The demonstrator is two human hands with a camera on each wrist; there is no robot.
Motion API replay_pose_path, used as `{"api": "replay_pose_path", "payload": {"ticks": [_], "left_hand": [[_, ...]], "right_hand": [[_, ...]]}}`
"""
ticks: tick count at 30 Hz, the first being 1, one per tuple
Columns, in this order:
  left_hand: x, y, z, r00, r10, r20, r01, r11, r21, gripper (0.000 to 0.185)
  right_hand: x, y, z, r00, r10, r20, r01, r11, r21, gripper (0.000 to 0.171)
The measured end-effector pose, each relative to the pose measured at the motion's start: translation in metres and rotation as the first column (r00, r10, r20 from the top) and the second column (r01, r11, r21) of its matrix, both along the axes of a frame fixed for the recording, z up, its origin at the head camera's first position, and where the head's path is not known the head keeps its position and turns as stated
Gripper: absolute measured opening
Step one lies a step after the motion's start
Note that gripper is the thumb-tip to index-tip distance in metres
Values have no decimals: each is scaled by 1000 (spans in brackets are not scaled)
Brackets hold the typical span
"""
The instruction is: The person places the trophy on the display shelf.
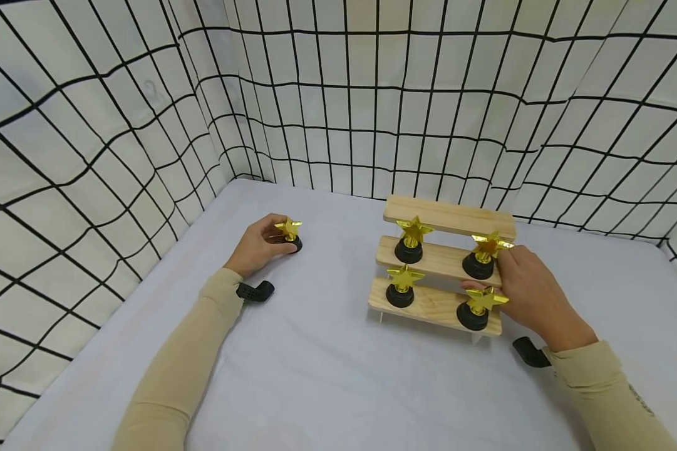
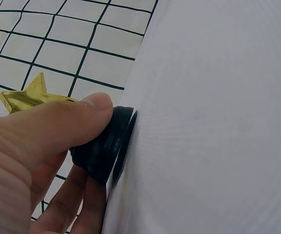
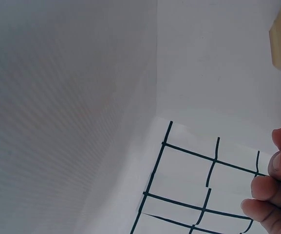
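My left hand pinches a small gold star trophy with a black round base, at the left of the white table. In the left wrist view the thumb presses on the black base, whose bottom is at the tabletop. A three-step wooden display stand stands to the right. Its right end is gripped by my right hand at the middle step, with the thumb beneath that board. Two star trophies are on the middle step and two on the bottom one. Curled fingertips show in the right wrist view.
White cloth covers the table. White walls with a black grid enclose its back and sides. A black wrist device sits by the left wrist, and another by the right.
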State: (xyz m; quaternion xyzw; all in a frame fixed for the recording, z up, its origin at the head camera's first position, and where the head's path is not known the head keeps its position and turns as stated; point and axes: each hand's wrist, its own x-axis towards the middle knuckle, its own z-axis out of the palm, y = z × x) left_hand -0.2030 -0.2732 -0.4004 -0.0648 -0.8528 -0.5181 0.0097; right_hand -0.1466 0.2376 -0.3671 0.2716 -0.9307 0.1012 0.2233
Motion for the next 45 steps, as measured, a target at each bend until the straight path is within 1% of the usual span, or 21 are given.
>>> {"api": "replay_pose_path", "payload": {"ticks": [2,7,11,15,18,22,28,31,35,39,45], "left_hand": [[0,-1,0,1000,2,-5,-2,1000,-5,60],[0,-2,0,1000,11,-9,-11,999,-32,62],[1,-3,1,1000,19,-7,-19,999,-46,63],[0,-2,5,1000,24,-20,-25,998,-53,64],[-2,0,11,999,20,-36,-22,999,-49,64],[-4,2,19,999,20,-40,-22,999,-49,67],[-5,4,30,999,19,-44,-22,998,-51,68],[-5,5,36,998,14,-62,-17,998,-59,69],[-5,9,49,996,10,-88,-15,998,-58,70],[-5,14,64,996,11,-88,-16,998,-58,71],[-4,19,77,994,8,-108,-17,997,-77,70]], "right_hand": [[-1,0,0,1000,13,-16,-13,1000,-1,75],[-3,0,-1,994,72,-88,-74,997,-14,91],[-3,-1,-2,994,75,-78,-76,997,-14,91],[-3,-1,-2,996,65,-58,-65,998,-2,88],[-3,-1,-2,997,60,-53,-59,998,6,88],[-2,-2,-2,997,55,-45,-54,998,12,86],[-1,-3,0,999,41,-26,-40,999,25,81],[0,-3,0,999,33,-12,-32,999,29,79],[1,-2,1,1000,27,-3,-27,999,25,76],[1,-1,1,999,36,-32,-36,999,18,79],[0,1,1,994,55,-94,-53,998,22,88]]}}
